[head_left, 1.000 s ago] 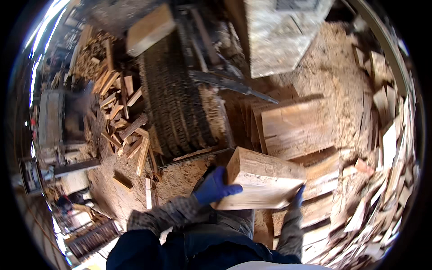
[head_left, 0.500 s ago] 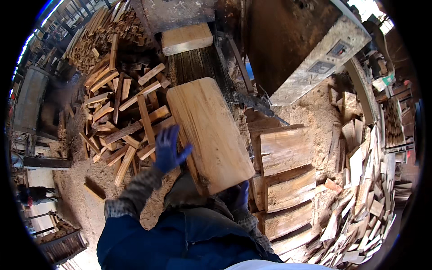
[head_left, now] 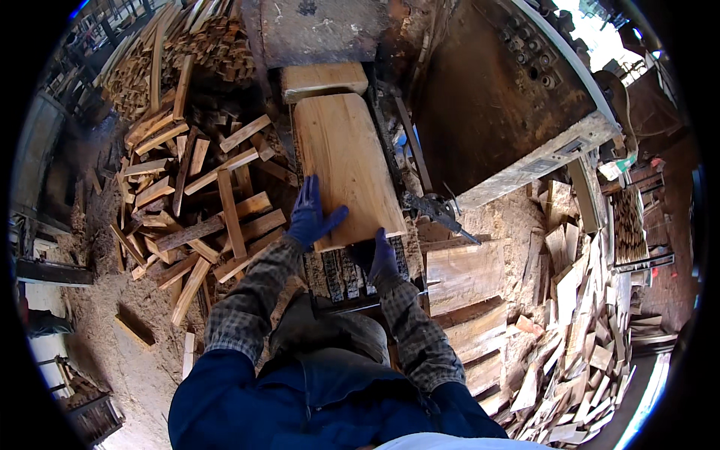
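A thick wooden slab [head_left: 349,161] lies flat on the dark grooved bed [head_left: 339,279] of a machine. Its far end meets a second wood block [head_left: 326,79] at the machine's mouth. My left hand [head_left: 311,214], in a purple-blue glove, rests along the slab's left edge, fingers stretched forward and thumb spread over the top. At the slab's near right corner my right hand [head_left: 382,259], gloved alike, is closed on the end edge, with one finger showing above. Its other fingers are partly in shadow below the edge.
Left of the bed lies a heap of loose wood offcuts [head_left: 214,202]. A rusty machine cabinet [head_left: 495,112] rises at the right, with a metal lever [head_left: 442,214] below it. Several wood slabs [head_left: 466,277] lie on the right, beside a pile of scraps [head_left: 562,367].
The slab has moved forward onto the bed and up against the block ahead. My left hand has come onto its left edge; my right hand has moved from beneath to its near end.
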Available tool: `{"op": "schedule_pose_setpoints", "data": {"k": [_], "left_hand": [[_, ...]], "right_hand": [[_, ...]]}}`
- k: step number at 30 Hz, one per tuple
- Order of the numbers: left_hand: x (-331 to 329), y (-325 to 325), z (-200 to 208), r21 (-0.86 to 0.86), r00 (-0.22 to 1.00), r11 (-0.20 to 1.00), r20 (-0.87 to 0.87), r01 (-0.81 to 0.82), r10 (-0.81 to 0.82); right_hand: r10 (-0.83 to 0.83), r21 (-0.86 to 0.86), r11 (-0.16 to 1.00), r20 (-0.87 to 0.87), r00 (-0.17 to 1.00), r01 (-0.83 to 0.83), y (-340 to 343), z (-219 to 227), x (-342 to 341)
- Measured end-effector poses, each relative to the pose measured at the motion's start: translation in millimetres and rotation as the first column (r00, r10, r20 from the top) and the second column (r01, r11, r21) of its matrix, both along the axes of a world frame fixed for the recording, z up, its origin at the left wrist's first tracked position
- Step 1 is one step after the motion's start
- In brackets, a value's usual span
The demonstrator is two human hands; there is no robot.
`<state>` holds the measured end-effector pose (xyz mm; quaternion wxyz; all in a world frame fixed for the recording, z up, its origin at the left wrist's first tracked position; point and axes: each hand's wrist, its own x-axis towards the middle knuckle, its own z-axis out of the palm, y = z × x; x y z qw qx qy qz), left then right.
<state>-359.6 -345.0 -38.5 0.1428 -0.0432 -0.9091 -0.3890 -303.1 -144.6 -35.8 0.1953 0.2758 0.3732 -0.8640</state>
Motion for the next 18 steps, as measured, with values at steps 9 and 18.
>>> {"op": "schedule_pose_setpoints", "data": {"k": [9,18], "left_hand": [[-71,-38,-7,-0.032,0.997,0.998,-0.066,-0.046,0.044],[-29,29,29,-0.633,0.920,0.774,-0.304,0.001,-0.250]], "right_hand": [[0.033,0.129,0.991,-0.058,0.998,-0.026,-39,-17,-70],[0.185,0.318,0.942,-0.212,0.960,-0.111,76,25,82]]}}
